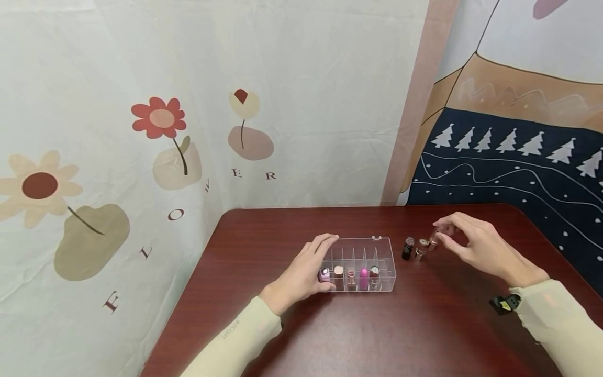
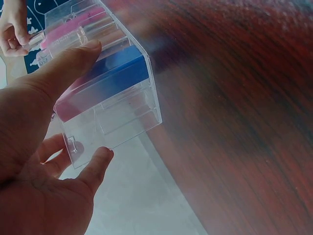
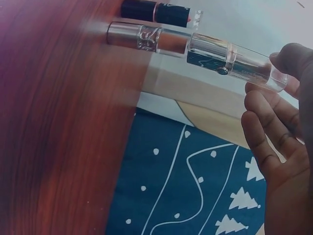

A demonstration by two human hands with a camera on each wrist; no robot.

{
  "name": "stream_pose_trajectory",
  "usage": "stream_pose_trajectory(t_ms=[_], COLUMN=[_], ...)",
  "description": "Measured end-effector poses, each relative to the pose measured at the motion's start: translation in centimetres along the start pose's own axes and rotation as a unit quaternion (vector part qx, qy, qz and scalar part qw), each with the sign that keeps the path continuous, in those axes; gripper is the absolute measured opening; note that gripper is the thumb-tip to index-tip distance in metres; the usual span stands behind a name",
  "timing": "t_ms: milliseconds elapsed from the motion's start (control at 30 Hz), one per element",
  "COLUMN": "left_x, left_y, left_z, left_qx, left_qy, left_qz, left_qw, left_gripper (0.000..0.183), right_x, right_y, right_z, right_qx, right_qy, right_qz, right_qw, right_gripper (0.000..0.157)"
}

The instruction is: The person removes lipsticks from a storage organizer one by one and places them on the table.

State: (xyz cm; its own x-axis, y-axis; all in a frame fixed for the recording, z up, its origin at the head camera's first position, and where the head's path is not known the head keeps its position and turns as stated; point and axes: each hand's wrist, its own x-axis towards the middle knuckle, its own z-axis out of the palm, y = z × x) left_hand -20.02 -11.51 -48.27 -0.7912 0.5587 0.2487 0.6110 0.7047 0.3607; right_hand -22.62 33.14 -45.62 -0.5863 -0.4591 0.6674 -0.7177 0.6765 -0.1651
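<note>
My left hand (image 1: 301, 269) grips the left end of a clear plastic lipstick organizer (image 1: 387, 272), thumb along the front and fingers at the back. Several lipsticks stand in its front row, among them a bright pink tube (image 1: 364, 279) and a dark-capped one (image 1: 374, 277). To the right, my right hand (image 1: 480, 246) pinches a lipstick with a clear cap (image 3: 234, 58) between thumb and fingers, its base higher than the neighbouring tubes. Beside it on the table stand a clear-and-silver lipstick (image 1: 421, 250) and a black lipstick (image 1: 408, 248).
A dark red wooden table (image 1: 358, 335) carries everything. Behind it hangs a pale cloth printed with flowers (image 1: 320, 104), and at the right a dark blue one with white trees (image 1: 499, 173). A black wrist strap (image 1: 505, 304) shows by the right sleeve.
</note>
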Motion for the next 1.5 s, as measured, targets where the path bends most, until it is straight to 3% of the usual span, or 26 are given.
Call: stream_pose_trajectory(t_ms=[200,600,900,1500], left_x=[0.0,0.0,0.0,0.0], left_y=[0.0,-0.1,-0.1,-0.1], left_z=[0.1,0.0,0.1,0.1], left_qx=[-0.002,-0.001,-0.003,-0.001], left_qy=[0.002,0.001,0.003,0.005], left_qz=[0.002,0.001,0.002,0.008], left_qw=[1.0,1.0,1.0,1.0], left_gripper=[0.119,0.12,0.119,0.12], right_x=[-0.2,-0.5,-1.0,-1.7], right_y=[0.3,0.8,1.5,2.2], right_z=[0.0,0.0,0.6,2.0], right_qx=[-0.008,-0.011,-0.016,-0.012], right_qy=[0.008,0.022,0.01,-0.005], right_qz=[0.017,0.027,0.032,0.031], right_qw=[1.0,0.999,0.999,0.999], right_gripper=[0.049,0.055,0.056,0.05])
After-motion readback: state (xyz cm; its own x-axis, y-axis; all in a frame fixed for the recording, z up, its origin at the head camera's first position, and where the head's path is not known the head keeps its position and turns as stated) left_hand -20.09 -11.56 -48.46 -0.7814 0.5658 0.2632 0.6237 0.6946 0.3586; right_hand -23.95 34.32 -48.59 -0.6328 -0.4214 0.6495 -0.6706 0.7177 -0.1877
